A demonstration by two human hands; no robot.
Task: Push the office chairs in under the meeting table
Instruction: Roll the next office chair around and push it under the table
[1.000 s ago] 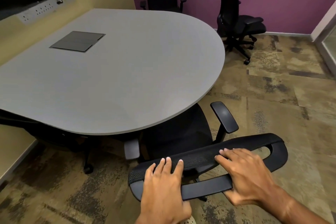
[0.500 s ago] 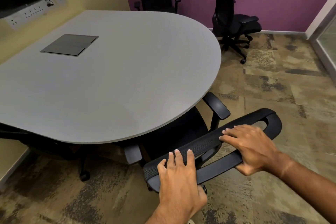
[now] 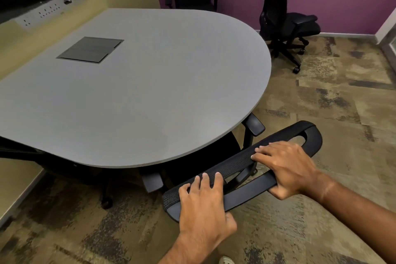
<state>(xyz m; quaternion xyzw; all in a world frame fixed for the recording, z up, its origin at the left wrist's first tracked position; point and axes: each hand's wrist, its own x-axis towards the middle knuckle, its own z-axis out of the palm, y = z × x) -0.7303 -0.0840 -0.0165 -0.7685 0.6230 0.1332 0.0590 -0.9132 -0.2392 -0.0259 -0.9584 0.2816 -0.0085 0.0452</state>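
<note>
Both hands wrap the near chair top rail: left hand, right hand further along it. Seat already under the table. Risk: armrest beyond the right grip jams on the edge. Count: four chairs visible, one table, two hands.

no readable text, labels or signs

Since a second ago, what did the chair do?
The near chair rolled farther under the grey table; its right armrest now sits at the table's edge. Both hands, left hand and right hand, kept gripping its backrest top. The far chairs stayed put.
</note>
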